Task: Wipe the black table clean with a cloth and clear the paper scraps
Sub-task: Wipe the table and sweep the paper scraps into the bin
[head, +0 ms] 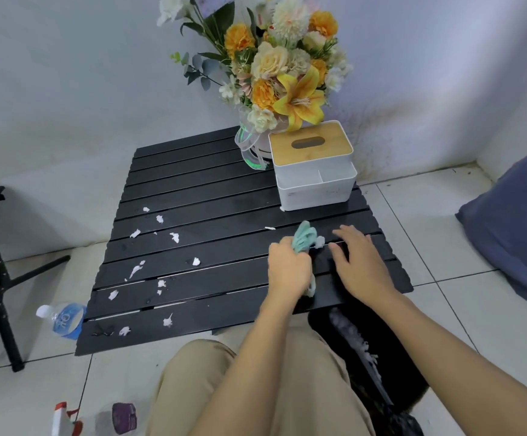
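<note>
A black slatted table [211, 196] fills the middle of the view. My left hand [288, 267] grips a bunched light-green cloth [304, 237] near the table's right side. My right hand [358, 259] lies flat on the slats just right of it, fingers spread. A small white scrap [319, 241] sits between the two hands. Several white paper scraps [174, 236] lie scattered over the table's left half, down to the front edge [167, 320]. One thin scrap [269, 228] lies near the cloth.
A white tissue box with a wooden lid [314, 168] and a flower bouquet [284, 64] stand at the table's far right. A water bottle [64, 319] lies on the floor left of the table; a spray bottle [64, 418] lower left. A black bag [378, 357] holds scraps by my knee.
</note>
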